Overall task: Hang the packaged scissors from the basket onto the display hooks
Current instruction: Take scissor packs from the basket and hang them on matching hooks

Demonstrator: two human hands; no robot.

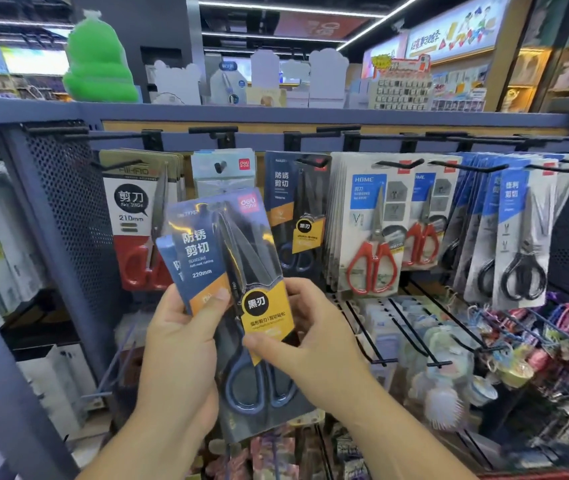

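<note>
Fingers (221,295) of both hands pinching a scissors pack (241,251), nothing hooked yet

It's held tilted in front of the rack (68,188), below the display hooks (397,164), with a second pack (168,258) fanned behind it. Over on the left hand (179,351), the thumb clamps both; the right hand (314,341) pinches the lower edge. Matching packs (286,202) hang just to the right, so it probably goes there. Can't see the basket, so no idea how many remain.

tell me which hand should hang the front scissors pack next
Probably the right hand: it pinches the front pack, and the matching packs hang on its side. The left hand also grips a second pack behind.
</note>
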